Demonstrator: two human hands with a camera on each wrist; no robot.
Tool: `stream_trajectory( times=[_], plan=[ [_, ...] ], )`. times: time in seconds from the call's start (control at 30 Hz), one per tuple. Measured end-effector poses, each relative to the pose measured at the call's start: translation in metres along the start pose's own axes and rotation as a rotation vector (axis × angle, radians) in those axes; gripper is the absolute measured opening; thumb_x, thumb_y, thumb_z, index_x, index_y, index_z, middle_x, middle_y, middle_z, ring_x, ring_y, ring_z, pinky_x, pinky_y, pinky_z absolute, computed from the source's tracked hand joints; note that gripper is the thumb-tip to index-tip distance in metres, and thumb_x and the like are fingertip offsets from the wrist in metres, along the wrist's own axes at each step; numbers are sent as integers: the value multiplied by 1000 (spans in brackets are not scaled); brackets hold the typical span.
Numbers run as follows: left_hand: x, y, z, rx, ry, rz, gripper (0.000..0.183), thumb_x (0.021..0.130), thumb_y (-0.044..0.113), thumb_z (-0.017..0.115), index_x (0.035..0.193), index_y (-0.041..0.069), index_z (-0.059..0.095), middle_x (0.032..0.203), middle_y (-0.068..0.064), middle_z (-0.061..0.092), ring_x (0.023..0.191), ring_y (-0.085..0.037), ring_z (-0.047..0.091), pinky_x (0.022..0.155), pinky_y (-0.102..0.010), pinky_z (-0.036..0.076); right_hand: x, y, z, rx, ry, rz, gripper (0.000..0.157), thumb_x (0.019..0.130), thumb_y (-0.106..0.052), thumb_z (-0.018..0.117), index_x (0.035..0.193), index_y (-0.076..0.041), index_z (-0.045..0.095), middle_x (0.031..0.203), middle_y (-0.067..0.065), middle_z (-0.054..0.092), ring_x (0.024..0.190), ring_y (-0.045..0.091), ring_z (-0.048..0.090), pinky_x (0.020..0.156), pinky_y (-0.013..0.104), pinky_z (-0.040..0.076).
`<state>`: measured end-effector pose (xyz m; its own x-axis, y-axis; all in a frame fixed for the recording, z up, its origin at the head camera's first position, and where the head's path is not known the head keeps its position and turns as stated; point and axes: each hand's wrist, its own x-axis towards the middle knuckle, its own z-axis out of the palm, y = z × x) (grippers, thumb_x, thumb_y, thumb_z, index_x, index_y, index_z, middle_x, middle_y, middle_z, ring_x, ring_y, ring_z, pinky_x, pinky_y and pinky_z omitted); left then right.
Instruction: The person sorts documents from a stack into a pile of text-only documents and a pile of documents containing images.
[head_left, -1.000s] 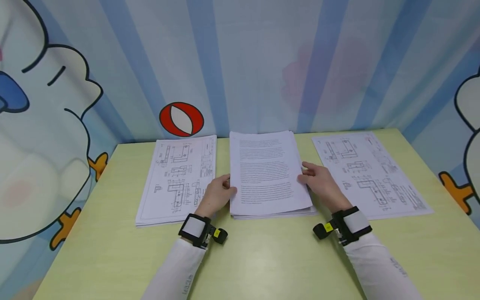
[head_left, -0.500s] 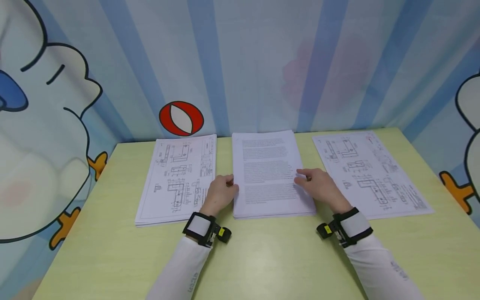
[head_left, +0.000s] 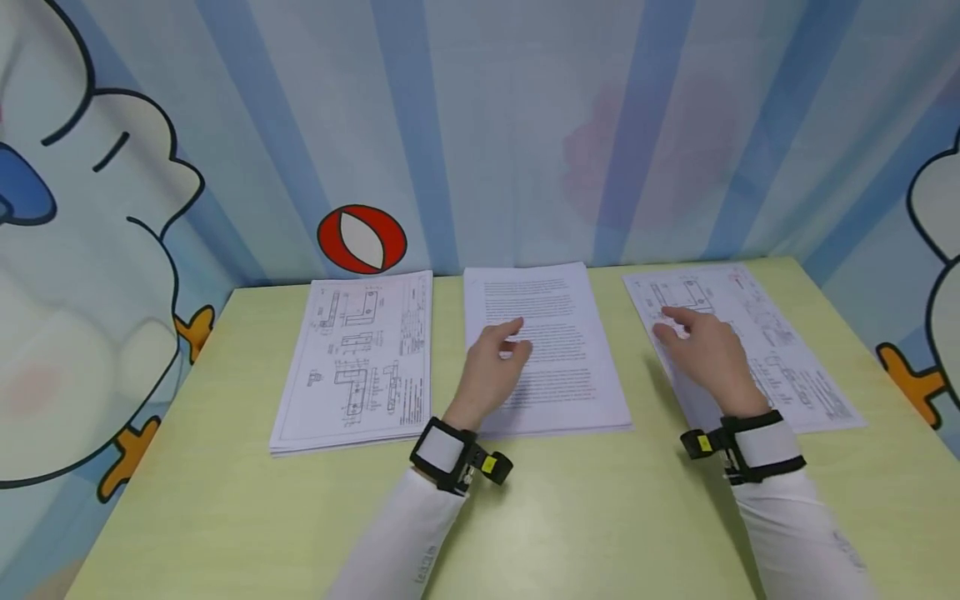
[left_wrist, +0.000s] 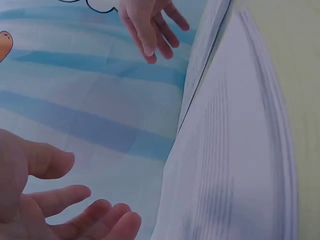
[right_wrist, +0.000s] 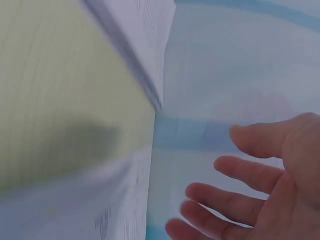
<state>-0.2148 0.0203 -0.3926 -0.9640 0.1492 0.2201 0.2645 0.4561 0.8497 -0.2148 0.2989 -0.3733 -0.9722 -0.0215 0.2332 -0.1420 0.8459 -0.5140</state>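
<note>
A squared stack of printed text sheets (head_left: 540, 300) lies in the middle of the table. My left hand (head_left: 491, 371) hovers over the stack's lower left part, fingers loosely bent and holding nothing. In the left wrist view, the left hand's fingers (left_wrist: 75, 205) are spread apart above the stack. To the right, my right hand (head_left: 708, 354) hangs over the left part of a sheet with technical drawings (head_left: 795, 367). Its relaxed fingers (right_wrist: 225, 200) hold nothing in the right wrist view. Part of the drawing sheet is hidden beneath that hand.
At the left lies a stack of technical drawings (head_left: 352, 358), its edges slightly uneven. Behind the light yellow table (head_left: 555, 533) hangs a striped blue curtain (head_left: 510, 150) with cartoon figures. Each wrist wears a strapped camera.
Both hands have let go of the middle stack's side edges. The left hand has moved right over the stack, the right hand right over the drawing sheet. The stack's edges have become even.
</note>
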Motion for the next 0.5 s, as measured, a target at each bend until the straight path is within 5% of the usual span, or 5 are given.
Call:
stream_trajectory(
  times=[0.1, 0.23, 0.37, 0.5],
  plan=[
    [-4, 11, 25, -26, -70, 24, 43, 93, 19, 51, 133, 6, 51, 131, -14, 54, 109, -26, 59, 89, -39, 52, -1, 20, -10, -51, 24, -5, 53, 94, -32, 51, 131, 7, 49, 107, 38, 60, 80, 49, 58, 61, 54, 47],
    [-11, 27, 60, 8, -198, 40, 41, 93, 21, 51, 133, 9, 53, 134, -10, 54, 118, -24, 55, 96, -36, 49, -5, 48, -20, -74, -25, 68, 69, 92, -40, 51, 136, 11, 39, 130, 42, 43, 116, 58, 38, 88, 68, 35],
    [-10, 42, 90, 139, -329, 85, 39, 93, 25, 51, 131, 16, 55, 133, -2, 56, 123, -15, 52, 100, -30, 45, -10, 72, -28, -105, -116, 186, 89, 89, -55, 47, 142, 12, 22, 133, 48, 31, 118, 63, 28, 87, 72, 32],
    [-5, 55, 115, 270, -427, 185, 37, 94, 26, 50, 130, 20, 55, 134, 2, 56, 122, -9, 51, 100, -25, 45, -11, 94, -33, -156, -178, 266, 103, 84, -64, 46, 143, 13, 11, 129, 52, 24, 109, 67, 27, 73, 69, 37]
  ],
)
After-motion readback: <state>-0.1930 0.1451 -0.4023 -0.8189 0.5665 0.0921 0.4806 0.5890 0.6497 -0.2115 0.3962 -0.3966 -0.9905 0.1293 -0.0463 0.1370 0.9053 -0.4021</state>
